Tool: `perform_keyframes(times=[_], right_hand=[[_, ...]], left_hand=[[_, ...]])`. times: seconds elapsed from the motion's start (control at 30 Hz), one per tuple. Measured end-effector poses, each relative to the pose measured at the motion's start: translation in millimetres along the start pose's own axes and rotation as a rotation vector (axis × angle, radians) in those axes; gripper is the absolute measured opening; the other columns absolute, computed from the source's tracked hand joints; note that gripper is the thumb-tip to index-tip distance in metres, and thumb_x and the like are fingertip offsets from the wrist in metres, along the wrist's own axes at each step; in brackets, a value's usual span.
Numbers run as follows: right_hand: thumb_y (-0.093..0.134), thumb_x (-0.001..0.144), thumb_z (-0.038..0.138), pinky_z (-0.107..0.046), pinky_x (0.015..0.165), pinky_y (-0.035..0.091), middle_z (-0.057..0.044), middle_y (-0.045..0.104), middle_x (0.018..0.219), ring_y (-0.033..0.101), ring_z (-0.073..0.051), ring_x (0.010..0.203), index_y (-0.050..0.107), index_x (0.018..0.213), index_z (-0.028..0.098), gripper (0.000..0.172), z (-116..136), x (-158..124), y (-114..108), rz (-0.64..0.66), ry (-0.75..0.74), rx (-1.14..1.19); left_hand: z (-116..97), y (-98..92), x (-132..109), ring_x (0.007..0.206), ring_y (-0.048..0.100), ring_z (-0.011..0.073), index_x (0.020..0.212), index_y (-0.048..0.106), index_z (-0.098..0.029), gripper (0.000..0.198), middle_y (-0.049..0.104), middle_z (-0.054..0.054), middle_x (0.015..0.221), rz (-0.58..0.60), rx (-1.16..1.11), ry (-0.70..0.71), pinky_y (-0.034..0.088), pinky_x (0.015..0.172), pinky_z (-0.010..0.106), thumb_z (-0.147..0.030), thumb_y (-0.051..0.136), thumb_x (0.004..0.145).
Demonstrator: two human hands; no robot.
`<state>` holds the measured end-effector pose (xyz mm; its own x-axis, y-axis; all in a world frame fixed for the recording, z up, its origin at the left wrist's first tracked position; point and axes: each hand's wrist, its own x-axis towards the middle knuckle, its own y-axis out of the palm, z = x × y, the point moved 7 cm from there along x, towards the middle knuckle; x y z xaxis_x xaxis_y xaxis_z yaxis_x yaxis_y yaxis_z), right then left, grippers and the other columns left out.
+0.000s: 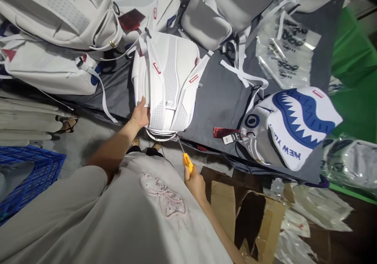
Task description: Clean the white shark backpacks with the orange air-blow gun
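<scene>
A white backpack (171, 73) lies with its straps facing up near the front edge of a grey-covered table. My left hand (140, 114) grips its lower left side, thumb up and the other fingers partly hidden by the bag. In my right hand (194, 181) are yellow-handled thread snips (187, 162), fingers closed round the handle. Their thin dark tip points up to the white top loop (161, 134) of the bag; whether it touches is unclear.
Several white backpacks crowd the back and left of the table (215, 99). At right lies a backpack with a blue shark-mouth print (306, 122), below a clear plastic bag (285, 52). A blue crate (32, 177) and an opened cardboard box (222, 205) stand below. Another person's foot (69, 123) shows at left.
</scene>
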<state>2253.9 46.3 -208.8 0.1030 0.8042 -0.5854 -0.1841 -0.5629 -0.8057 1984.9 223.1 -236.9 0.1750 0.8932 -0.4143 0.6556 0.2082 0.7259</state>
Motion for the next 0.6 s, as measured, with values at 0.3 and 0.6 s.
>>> perform_keyframes(times=[0.3, 0.6], right_hand=[[0.029, 0.105, 0.044, -0.029, 0.065, 0.038, -0.012, 0.073, 0.095, 0.071, -0.027, 0.089, 0.053, 0.12, 0.018, 0.038, 50.9, 7.1, 10.9, 0.063, -0.052, 0.025], [0.034, 0.104, 0.044, -0.028, 0.068, 0.038, -0.013, 0.074, 0.103, 0.07, -0.025, 0.093, 0.055, 0.119, 0.018, 0.037, 49.1, 7.0, 22.8, 0.036, 0.009, 0.249]], left_hand=[[-3.2, 33.0, -93.5, 0.148, 0.03, 0.0336, 0.147, 0.042, -0.018, 0.064, 0.039, 0.017, 0.156, -0.278, 1.384, 0.595, 0.027, 0.119, 0.055, -0.037, 0.059, 0.088], [62.7, 80.5, -14.7, 0.129, 0.053, 0.0355, 0.156, 0.03, -0.013, 0.08, 0.057, 0.023, 0.139, 0.227, 2.315, 0.711, 0.025, 0.116, 0.061, -0.006, 0.055, 0.08]])
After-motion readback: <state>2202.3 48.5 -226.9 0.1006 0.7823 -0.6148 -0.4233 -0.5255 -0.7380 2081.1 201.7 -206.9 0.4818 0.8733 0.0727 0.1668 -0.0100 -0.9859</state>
